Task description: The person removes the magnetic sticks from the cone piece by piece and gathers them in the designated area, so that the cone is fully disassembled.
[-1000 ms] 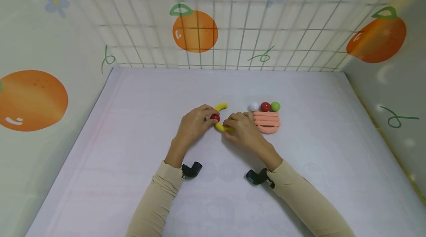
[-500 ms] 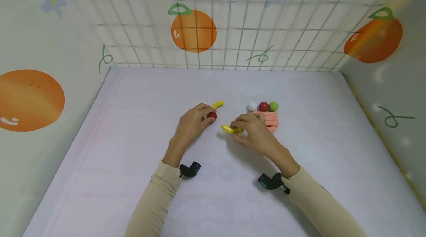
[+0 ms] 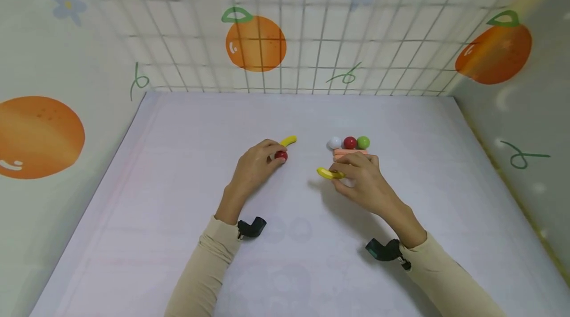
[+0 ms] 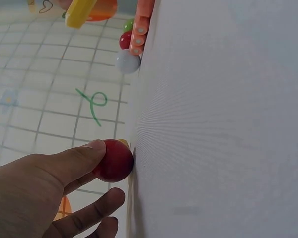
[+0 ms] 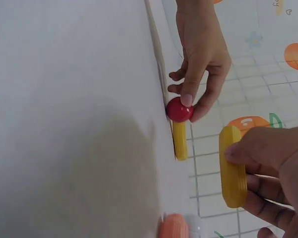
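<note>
My left hand [image 3: 255,168] pinches a glossy red ball [image 3: 281,156] between thumb and fingers, low at the table surface; the left wrist view shows the same red ball [image 4: 114,161] at the thumb tip. Just behind it lies a curved yellow piece [image 3: 289,140], partly covered by the fingers. To the right, my right hand [image 3: 367,186] holds a second curved yellow piece [image 3: 328,173] raised over the table, its shadow falling apart from it. Seen from the right wrist, this yellow piece [image 5: 232,166] has a ridged side, with the thumb pressed on its face.
Behind the right hand lie salmon-pink sticks [image 3: 351,152] side by side, partly hidden by it. A white ball [image 3: 334,143], another red ball [image 3: 350,143] and a green ball [image 3: 363,142] sit in a row beyond them. A gridded, orange-printed curtain [image 3: 307,35] bounds the back of the table.
My right hand has lifted its yellow piece away from the red ball and moved right with it, now covering part of the pink sticks. My left hand stays on the red ball.
</note>
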Motion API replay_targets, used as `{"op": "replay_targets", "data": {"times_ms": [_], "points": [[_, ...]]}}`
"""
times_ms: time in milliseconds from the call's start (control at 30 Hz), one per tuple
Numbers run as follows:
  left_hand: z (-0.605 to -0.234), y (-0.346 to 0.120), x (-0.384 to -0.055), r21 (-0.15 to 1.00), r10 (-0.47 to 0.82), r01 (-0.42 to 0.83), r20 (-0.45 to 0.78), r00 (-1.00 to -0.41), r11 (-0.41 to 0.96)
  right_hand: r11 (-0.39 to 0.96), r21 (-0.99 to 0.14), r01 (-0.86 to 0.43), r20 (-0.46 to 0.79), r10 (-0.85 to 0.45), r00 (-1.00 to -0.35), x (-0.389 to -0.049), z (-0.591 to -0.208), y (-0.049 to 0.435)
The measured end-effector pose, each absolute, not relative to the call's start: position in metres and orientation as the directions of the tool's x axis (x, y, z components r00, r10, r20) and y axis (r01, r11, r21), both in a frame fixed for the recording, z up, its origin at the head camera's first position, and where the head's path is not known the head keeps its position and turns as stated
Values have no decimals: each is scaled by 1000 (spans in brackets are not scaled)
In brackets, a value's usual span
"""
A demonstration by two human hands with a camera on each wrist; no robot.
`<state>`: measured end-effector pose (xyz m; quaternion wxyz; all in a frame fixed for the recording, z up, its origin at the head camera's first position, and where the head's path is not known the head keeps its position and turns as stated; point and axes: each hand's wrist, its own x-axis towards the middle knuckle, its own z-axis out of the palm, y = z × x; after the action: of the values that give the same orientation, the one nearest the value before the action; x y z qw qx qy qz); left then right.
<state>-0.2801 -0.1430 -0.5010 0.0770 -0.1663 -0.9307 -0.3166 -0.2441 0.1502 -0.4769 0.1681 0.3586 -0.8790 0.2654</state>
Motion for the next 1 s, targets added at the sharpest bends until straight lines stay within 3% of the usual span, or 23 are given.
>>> {"op": "replay_targets", "data": {"times_ms": [433, 1000], "points": [[-501, -143, -280, 556, 261, 355, 243, -934, 752, 618, -293, -730, 528, -532, -662, -238, -484, 179], [-501, -142, -280, 561, 256, 343, 231, -939, 753, 686, -266, -677, 460, -527, -715, -241, -501, 196]]}}
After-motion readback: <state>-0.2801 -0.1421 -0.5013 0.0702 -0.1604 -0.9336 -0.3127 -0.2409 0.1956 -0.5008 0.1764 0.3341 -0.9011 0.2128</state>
